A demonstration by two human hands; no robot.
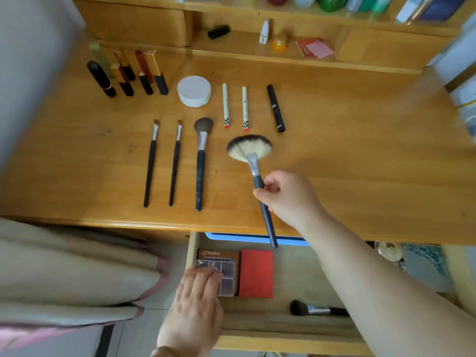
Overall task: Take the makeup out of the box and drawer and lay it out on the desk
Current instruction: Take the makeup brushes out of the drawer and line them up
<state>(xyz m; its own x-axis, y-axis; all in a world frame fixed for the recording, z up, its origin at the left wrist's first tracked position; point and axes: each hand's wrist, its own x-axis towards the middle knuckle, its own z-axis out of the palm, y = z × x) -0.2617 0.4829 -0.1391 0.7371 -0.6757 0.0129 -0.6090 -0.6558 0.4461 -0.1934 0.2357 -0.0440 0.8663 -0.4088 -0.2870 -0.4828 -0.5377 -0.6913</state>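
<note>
At the far left of the desk I see a cluster of lipsticks standing close together, and just right of them a round white compact. Below those lie two thin brushes side by side and a powder brush, all pointing bristles away from me. Further right are two white pencils and a black tube, set apart in a row. My left hand reaches into the open drawer, its fingers lying fairly straight on a clear compartment palette; I cannot tell whether it actually grips it. That palette sits beside a red case. My right hand pinches the handle of a fan brush, holding it tilted over the desk with the bristles up by the pencils and the handle end over the drawer's edge. Another brush lies in the drawer, partly hidden by my right forearm.
</note>
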